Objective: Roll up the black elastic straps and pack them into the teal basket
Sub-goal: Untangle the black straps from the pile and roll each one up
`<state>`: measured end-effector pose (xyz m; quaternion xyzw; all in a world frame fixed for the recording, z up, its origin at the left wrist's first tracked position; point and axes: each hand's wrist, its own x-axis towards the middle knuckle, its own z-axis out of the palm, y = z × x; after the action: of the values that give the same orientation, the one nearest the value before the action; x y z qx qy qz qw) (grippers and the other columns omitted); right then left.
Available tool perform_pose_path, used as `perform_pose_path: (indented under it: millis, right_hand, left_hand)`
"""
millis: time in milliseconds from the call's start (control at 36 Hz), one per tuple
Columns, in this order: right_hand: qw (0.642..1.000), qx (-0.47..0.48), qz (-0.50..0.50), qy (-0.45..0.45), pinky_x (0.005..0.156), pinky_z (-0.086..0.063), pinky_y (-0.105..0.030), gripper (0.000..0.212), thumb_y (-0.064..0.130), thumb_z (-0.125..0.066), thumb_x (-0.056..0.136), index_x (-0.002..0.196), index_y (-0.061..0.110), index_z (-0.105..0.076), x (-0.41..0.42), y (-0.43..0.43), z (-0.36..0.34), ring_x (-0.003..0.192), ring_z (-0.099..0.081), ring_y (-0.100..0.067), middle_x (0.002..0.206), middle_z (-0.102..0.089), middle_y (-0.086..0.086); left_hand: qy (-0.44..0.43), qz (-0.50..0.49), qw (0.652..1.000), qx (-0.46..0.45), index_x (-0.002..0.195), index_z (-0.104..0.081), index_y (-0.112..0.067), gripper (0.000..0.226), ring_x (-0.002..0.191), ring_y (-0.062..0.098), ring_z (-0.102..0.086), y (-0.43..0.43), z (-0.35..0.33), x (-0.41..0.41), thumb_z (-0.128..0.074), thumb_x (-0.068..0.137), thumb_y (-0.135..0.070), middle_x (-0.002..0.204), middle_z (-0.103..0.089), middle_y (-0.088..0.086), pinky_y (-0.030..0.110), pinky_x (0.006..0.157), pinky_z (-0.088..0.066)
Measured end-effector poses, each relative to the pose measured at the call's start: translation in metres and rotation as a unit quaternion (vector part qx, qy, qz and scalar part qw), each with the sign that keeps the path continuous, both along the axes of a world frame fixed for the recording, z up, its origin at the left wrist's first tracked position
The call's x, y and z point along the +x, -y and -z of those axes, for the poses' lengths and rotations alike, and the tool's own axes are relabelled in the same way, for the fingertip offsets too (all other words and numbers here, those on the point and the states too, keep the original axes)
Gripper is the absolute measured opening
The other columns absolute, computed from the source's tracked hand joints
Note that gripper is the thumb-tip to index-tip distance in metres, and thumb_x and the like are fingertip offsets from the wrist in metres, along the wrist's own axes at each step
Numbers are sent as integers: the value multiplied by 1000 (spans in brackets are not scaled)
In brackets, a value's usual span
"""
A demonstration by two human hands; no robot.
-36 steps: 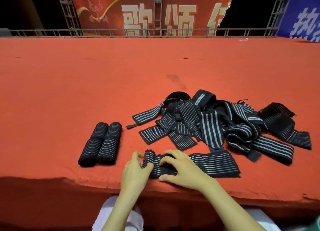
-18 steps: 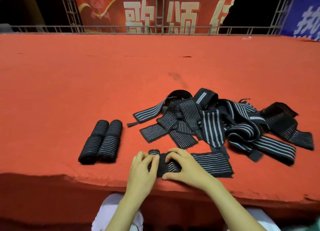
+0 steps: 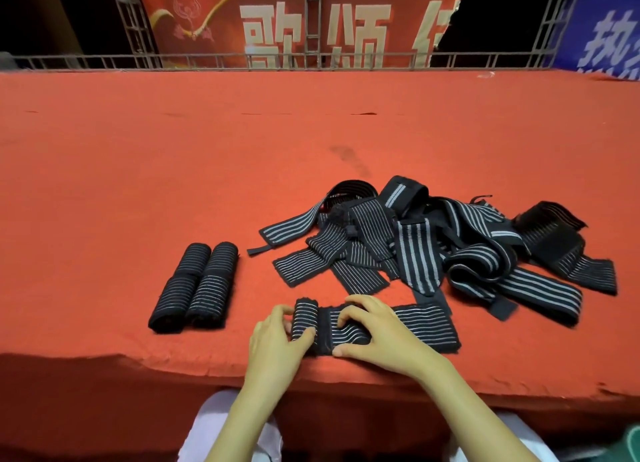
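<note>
Red cloth covers the desk (image 3: pixel 138 171). At its near edge lies a part-rolled strap (image 3: pixel 422 326): the left hand (image 3: pixel 277 344) grips the rolled end between thumb and fingers, and the right hand (image 3: pixel 381 337) holds the flat length, bent fingers on top, thumb at the near edge. Behind it sits a heap of loose straps (image 3: pixel 419 247); 2 rolled straps (image 3: pixel 195 288) lie side by side, touching, to the left. A teal corner (image 3: pixel 632 442) shows at lower right, too cropped to tell its contents.
</note>
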<state>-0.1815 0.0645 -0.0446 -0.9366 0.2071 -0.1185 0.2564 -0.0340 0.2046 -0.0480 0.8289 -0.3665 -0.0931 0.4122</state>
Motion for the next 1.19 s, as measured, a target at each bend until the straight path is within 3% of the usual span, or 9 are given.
perform_pose_path:
  millis: [278,361,528,639,722,806,917,1028,1194]
  right_hand:
    - [1000,-5,14,-3,112,-20,-29,53,74,-53,66,102,35,-56,-15,9,2,132,-28,-5,136,-38,13]
    - [1000,-6,24,-5,112,-19,-28,53,73,-52,66,103,35,-56,-22,12,1,132,-27,-5,137,-38,12]
    - [999,-5,43,8,112,-22,-29,53,73,-52,66,102,35,-58,-31,17,4,131,-31,-6,136,-40,13]
    - [999,1,46,13,113,-22,-30,51,72,-53,66,102,36,-59,-33,18,5,132,-30,-6,136,-39,14]
    - [999,-2,46,11,113,-20,-28,54,72,-51,66,103,34,-59,-36,17,3,132,-28,-5,136,-37,15]
    - [999,-4,46,3,113,-18,-26,58,73,-48,66,106,32,-59,-37,16,1,133,-26,-5,140,-36,12]
    - [999,-20,46,-5,109,-19,-23,59,71,-47,67,108,30,-59,-35,15,0,132,-31,-9,139,-38,11]
    - [998,-35,41,-16,104,-14,-19,57,69,-50,70,110,30,-58,-31,10,-4,132,-30,-10,140,-38,11]
    - [999,-44,16,-27,109,-13,-23,41,56,-63,81,114,31,-56,-8,-4,-4,133,-26,-8,142,-35,10]
  left_hand:
    - [108,20,993,-32,98,-52,-12,29,94,23,-50,20,-7,-34,-67,73,-10,98,-48,0,30,82,-37]
    - [110,47,992,-36,98,-55,-14,26,95,18,-47,25,-7,-35,-71,78,-18,97,-46,-7,25,83,-35]
    - [24,162,985,-52,101,-69,-18,21,97,7,-51,30,-18,-38,-48,98,-22,94,-56,-16,17,90,-34]
    - [-12,168,985,-44,105,-65,-25,31,86,4,-53,30,-20,-36,-61,84,-2,96,-60,-12,9,77,-38]
    - [-49,110,991,-63,102,-58,-27,38,82,3,-51,31,-15,-35,-72,76,-4,98,-53,-7,5,69,-38]
    - [-75,63,995,-23,103,-52,-24,36,80,7,-52,33,-9,-36,-75,76,-23,95,-53,-4,11,70,-39]
    - [-32,41,999,9,100,-49,-25,34,86,19,-59,35,-3,-39,-69,75,-38,85,-64,-6,36,77,-45]
    - [-33,29,999,10,99,-43,-23,36,80,21,-60,36,-11,-38,-67,74,-33,69,-62,-5,36,69,-41]
    - [-88,-7,996,1,101,-45,-18,37,79,22,-60,21,-17,-17,-69,75,-26,70,-62,-4,36,70,-40]
